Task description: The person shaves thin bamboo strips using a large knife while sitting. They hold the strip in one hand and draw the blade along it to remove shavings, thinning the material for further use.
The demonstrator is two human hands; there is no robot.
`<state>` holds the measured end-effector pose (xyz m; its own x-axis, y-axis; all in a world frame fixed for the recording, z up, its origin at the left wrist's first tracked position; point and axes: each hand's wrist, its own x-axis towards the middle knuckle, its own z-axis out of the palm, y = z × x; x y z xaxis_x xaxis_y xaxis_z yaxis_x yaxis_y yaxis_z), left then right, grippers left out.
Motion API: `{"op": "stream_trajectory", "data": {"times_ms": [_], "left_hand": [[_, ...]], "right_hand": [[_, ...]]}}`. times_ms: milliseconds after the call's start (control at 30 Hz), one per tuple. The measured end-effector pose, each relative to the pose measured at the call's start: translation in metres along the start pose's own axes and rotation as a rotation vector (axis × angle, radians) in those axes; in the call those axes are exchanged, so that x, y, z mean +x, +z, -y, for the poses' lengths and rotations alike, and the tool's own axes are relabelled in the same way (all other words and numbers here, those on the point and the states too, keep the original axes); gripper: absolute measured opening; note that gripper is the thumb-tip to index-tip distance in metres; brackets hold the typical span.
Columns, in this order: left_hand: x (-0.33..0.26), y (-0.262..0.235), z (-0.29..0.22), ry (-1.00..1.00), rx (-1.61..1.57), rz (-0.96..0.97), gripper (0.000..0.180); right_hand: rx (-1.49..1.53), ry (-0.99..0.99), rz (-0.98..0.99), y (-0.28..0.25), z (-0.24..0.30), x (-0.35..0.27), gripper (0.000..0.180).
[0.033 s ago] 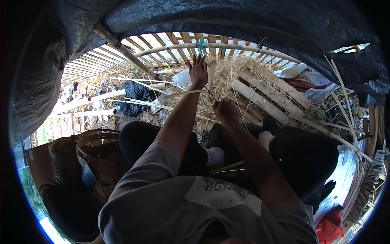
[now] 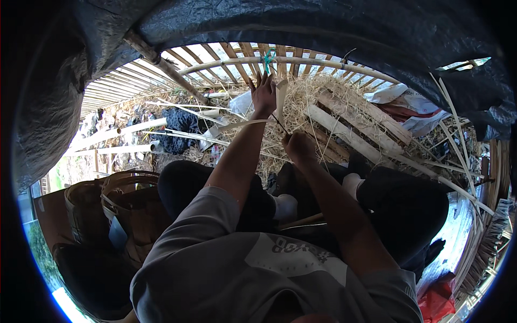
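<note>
My left hand (image 2: 263, 98) reaches forward with its fingers stretched and spread; its palm side is hidden. Just right of it stands a pale bamboo strip (image 2: 280, 96), close to or touching the hand; I cannot tell which. A second pale strip (image 2: 242, 125) runs leftward from near the same spot, passing by my left wrist. My right hand (image 2: 300, 147) is closed round the handle of a knife, mostly hidden in the fist. The knife's thin dark blade (image 2: 279, 124) points up and left toward where the strips meet.
Curly bamboo shavings (image 2: 301, 97) cover the ground ahead, with split bamboo pieces (image 2: 344, 129) at the right. Bamboo poles (image 2: 118, 149) lie at the left. Ahead is a slatted bamboo fence (image 2: 231, 62), under a dark tarp (image 2: 323, 24). Woven baskets (image 2: 134, 207) stand by my left knee.
</note>
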<state>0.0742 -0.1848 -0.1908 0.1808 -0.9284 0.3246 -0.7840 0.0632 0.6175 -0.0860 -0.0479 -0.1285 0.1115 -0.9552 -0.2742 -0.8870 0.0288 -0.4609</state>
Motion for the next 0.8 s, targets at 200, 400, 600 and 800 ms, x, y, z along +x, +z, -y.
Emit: {"op": "stream_trajectory", "data": {"times_ms": [200,400,600,800], "left_hand": [[-0.004,0.003,-0.016,-0.025,0.094,0.037,0.047],[-0.008,-0.001,-0.022,-0.038,0.098,0.054,0.047],[-0.007,-0.009,0.001,0.008,0.088,-0.009,0.045],[-0.021,-0.004,0.024,0.008,0.048,0.051,0.043]], "right_hand": [[-0.023,-0.011,0.057,-0.004,-0.015,0.002,0.041],[-0.006,-0.032,0.023,-0.002,-0.019,0.002,0.042],[0.039,-0.081,-0.04,0.014,-0.015,0.003,0.045],[0.006,-0.05,0.045,0.023,-0.012,-0.001,0.04]]}}
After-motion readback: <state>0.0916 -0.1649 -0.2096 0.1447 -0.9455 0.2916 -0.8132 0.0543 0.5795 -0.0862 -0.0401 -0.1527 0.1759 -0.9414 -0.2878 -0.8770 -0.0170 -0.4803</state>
